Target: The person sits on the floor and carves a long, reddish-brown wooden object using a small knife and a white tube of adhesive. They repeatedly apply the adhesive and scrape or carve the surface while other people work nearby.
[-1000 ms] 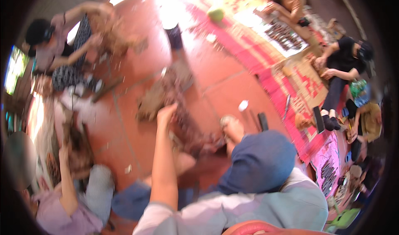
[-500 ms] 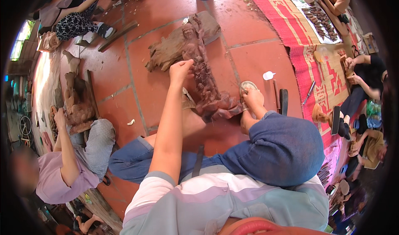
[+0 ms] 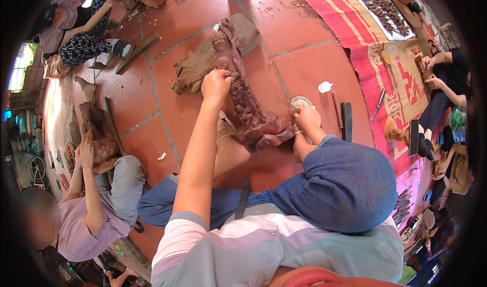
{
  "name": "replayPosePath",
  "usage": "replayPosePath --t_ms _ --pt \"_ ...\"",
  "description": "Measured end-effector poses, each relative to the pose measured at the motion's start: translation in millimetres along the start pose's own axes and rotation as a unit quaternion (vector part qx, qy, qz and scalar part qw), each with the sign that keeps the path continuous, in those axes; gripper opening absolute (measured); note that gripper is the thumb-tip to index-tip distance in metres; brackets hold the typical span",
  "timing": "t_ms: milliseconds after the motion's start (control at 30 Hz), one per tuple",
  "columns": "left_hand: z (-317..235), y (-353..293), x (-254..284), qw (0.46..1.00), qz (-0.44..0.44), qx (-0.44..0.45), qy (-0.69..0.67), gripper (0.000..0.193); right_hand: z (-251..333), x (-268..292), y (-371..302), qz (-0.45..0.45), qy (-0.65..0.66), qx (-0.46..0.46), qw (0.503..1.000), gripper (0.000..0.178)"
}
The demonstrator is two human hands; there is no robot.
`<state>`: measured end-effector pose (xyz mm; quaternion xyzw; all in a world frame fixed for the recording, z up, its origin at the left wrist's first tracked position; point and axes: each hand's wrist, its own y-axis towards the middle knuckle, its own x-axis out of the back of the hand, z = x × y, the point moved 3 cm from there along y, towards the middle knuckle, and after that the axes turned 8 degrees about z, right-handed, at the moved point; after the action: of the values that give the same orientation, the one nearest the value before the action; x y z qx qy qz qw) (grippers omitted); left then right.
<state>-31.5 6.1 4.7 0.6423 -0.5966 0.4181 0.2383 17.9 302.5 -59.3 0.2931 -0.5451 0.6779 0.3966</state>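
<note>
A reddish-brown carved wooden statue point(image 3: 246, 96) lies slanted in front of me, its head end resting on a rough wooden block point(image 3: 195, 66) and its broad base near my feet. My left hand point(image 3: 216, 87) is closed in a pinch against the left side of the statue, around its middle. Whatever the fingertips hold, if anything, is too small to make out. My right hand does not show. My sandalled right foot point(image 3: 307, 117) stands beside the statue's base.
Right of my foot lie a small white bottle point(image 3: 325, 87), a thin brown stick point(image 3: 337, 109) and a dark bar point(image 3: 346, 122). A red and tan mat point(image 3: 370, 63) runs along the right. A co-worker point(image 3: 96, 211) sits at left by another carving point(image 3: 101, 145).
The whole view has shifted slightly. My left hand stays pinched beside the statue, its fingers now nearer the carved surface. At left, the co-worker's two hands now show close together over their carving.
</note>
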Motion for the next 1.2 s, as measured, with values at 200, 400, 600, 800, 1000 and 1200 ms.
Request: replayPosePath --t_ms 200,400,600,800,1000,1200 --pt "7 6 -4 0.998 0.009 0.041 -0.049 0.023 -4 -7 4 -0.008 0.008 0.014 1.0 0.021" --pt "-4 1 -5 0.998 -0.048 0.036 0.006 0.02 -6 -7 6 -0.001 0.003 0.006 1.0 0.023" --pt "-12 -9 -11 0.995 -0.082 -0.008 0.055 0.013 -3 -3 3 0.007 0.005 0.003 1.0 0.024" --pt "-11 -13 -15 0.989 -0.137 -0.035 0.045 0.011 -4 -5 4 0.0 0.006 0.016 1.0 0.024" --pt "-7 -11 3 0.992 -0.109 -0.055 0.034 0.012 -7 -6 5 0.017 0.006 0.003 1.0 0.024" --pt "-7 -9 1 0.994 -0.074 -0.056 0.064 0.017 -5 -7 6 0.013 0.0 0.009 1.0 0.024"
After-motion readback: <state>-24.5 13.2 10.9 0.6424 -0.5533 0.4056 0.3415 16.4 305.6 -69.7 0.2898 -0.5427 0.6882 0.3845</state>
